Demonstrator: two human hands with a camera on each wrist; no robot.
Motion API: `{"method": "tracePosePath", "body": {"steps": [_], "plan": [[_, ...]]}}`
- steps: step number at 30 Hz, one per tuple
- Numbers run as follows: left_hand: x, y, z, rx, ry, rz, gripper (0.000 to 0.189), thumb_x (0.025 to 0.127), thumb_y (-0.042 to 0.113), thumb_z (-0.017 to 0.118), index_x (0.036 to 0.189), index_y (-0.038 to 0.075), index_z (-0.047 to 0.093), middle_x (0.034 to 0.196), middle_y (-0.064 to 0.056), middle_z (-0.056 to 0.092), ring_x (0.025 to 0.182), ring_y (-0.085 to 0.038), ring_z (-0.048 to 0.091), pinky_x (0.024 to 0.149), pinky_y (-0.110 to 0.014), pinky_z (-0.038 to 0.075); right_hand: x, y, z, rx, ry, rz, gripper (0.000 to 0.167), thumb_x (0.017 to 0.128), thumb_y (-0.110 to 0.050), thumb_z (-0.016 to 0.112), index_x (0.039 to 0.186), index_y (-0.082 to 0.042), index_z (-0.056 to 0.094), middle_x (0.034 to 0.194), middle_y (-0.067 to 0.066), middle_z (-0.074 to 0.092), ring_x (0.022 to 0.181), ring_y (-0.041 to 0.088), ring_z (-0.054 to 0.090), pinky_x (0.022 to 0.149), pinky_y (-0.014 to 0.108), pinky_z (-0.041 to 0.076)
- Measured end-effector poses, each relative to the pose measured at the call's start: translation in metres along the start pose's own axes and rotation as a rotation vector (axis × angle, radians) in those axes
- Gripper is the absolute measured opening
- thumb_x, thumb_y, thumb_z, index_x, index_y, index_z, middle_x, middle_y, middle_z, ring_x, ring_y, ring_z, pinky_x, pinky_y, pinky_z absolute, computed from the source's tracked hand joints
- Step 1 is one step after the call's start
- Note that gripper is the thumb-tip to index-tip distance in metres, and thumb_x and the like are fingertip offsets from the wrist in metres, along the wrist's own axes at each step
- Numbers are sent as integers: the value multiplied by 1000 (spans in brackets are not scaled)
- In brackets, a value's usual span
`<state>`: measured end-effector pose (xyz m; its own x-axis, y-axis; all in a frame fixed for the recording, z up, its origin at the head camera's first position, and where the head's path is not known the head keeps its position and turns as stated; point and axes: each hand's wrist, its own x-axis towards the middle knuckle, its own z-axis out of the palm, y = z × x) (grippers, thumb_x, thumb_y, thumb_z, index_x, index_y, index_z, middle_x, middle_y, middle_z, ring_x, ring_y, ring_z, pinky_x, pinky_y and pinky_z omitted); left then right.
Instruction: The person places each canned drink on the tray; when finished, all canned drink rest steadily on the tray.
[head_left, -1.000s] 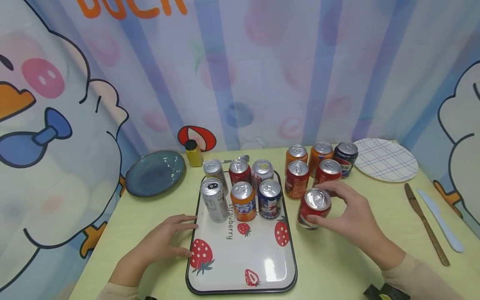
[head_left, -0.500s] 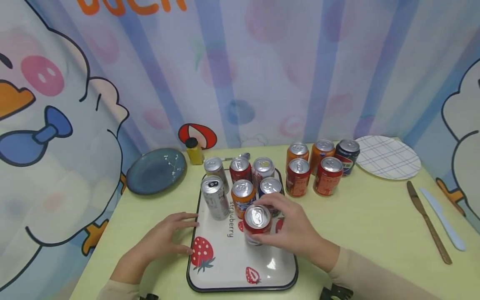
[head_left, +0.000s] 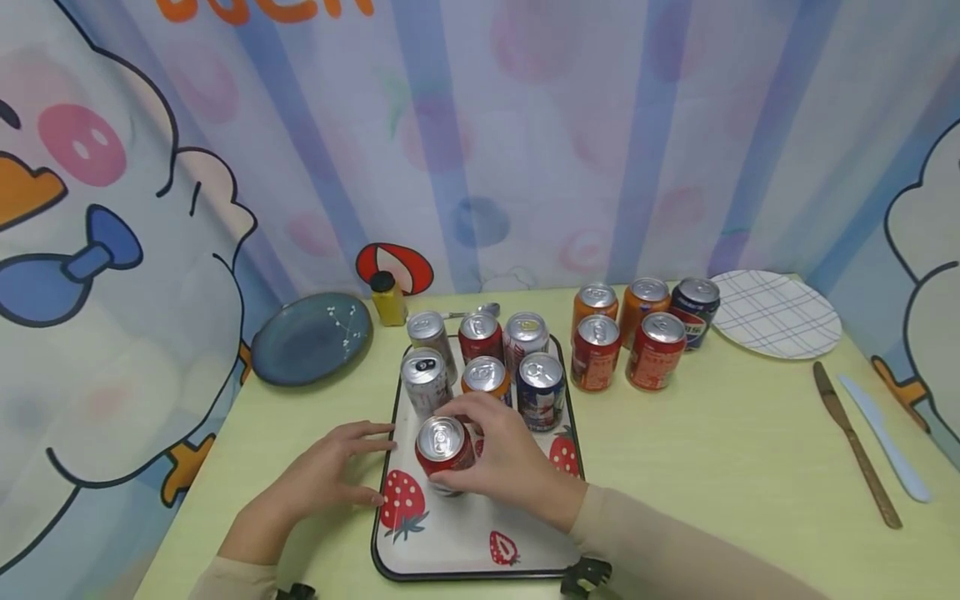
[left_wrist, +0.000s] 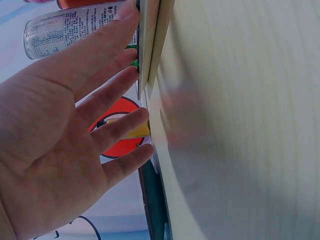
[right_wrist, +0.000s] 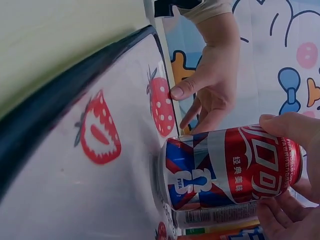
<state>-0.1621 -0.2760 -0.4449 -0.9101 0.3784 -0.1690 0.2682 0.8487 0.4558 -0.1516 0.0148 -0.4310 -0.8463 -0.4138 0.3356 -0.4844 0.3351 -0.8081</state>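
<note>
My right hand (head_left: pixel 502 458) grips a red soda can (head_left: pixel 441 442) by its upper part, over the left half of the strawberry tray (head_left: pixel 465 567). In the right wrist view the can (right_wrist: pixel 220 167) shows red, white and blue print, its base close over the tray surface. My left hand (head_left: pixel 322 475) has its fingers spread, fingertips at the tray's left edge; in the left wrist view the palm (left_wrist: pixel 55 145) holds nothing. Behind the gripped can stand a silver can (head_left: pixel 426 383), an orange can (head_left: pixel 486 377), a dark blue can (head_left: pixel 540 392) and several others on the tray.
Right of the tray stand several more cans, including a red one (head_left: pixel 657 354) and a dark Pepsi can (head_left: pixel 693 310). A checked plate (head_left: pixel 780 317), brown knife (head_left: pixel 855 442) and pale blue knife (head_left: pixel 885 437) lie further right. Back left are a dark plate (head_left: pixel 311 337) and a yellow bottle (head_left: pixel 387 300).
My right hand has carried the red can from the table right of the tray leftward, over the tray's left half. The left hand has stayed at the tray edge.
</note>
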Motion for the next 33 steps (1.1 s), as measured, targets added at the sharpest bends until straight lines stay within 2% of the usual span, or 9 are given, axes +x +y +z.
{"method": "tracePosePath", "body": {"steps": [4, 9, 16, 17, 23, 24, 29, 33], "plan": [[0, -1, -1, -4, 2, 7, 70, 71, 39, 95, 135, 26, 70, 155, -1, 54, 148, -39, 42, 118, -66, 37, 4, 0, 7, -35, -2, -2, 65, 69, -28, 98, 125, -21, 67, 131, -4, 64, 123, 12, 61, 105, 40, 56], [0, -2, 0, -3, 4, 16, 69, 71, 40, 95, 134, 26, 70, 155, -2, 54, 148, -40, 42, 118, -66, 37, 6, 0, 12, -51, -13, -18, 66, 69, -29, 98, 127, -19, 66, 129, -6, 64, 121, 11, 61, 106, 37, 55], [-1, -1, 0, -5, 6, 20, 69, 71, 40, 95, 134, 26, 70, 154, -2, 54, 147, -40, 42, 117, -67, 38, 3, -2, 10, -110, -42, -25, 71, 72, -35, 96, 133, -19, 65, 134, -5, 62, 125, 12, 60, 108, 37, 54], [-1, 0, 0, -8, 5, 20, 70, 71, 40, 95, 134, 25, 70, 155, -2, 54, 147, -40, 42, 117, -67, 38, 2, -3, 9, -114, -45, -23, 71, 72, -36, 96, 134, -19, 64, 135, -5, 61, 125, 12, 60, 105, 37, 56], [0, 1, 1, -12, 5, 45, 69, 72, 38, 94, 135, 24, 70, 155, -3, 54, 148, -40, 42, 118, -66, 37, -9, -6, -25, -63, -10, -33, 66, 75, -32, 94, 134, -21, 66, 138, -6, 62, 130, 13, 59, 105, 39, 57], [0, 1, 0, -12, 5, 48, 69, 72, 38, 94, 135, 24, 70, 155, -4, 54, 148, -40, 42, 119, -66, 37, -11, -5, -33, -62, 8, -52, 64, 75, -30, 94, 133, -21, 67, 137, -6, 63, 130, 14, 60, 108, 40, 55], [-1, 2, 0, -15, 3, 28, 70, 71, 36, 95, 135, 22, 70, 155, -5, 53, 148, -41, 41, 119, -67, 36, -20, 5, -70, -86, 123, -117, 55, 77, -18, 93, 126, -16, 69, 133, -1, 66, 127, 18, 63, 107, 44, 56], [-1, 1, 0, -16, 4, 25, 70, 71, 36, 95, 135, 22, 70, 155, -5, 53, 148, -42, 41, 119, -67, 36, -26, 21, -98, -165, 210, -113, 52, 78, -15, 91, 125, -14, 70, 131, 2, 68, 124, 20, 64, 104, 42, 58]]}}
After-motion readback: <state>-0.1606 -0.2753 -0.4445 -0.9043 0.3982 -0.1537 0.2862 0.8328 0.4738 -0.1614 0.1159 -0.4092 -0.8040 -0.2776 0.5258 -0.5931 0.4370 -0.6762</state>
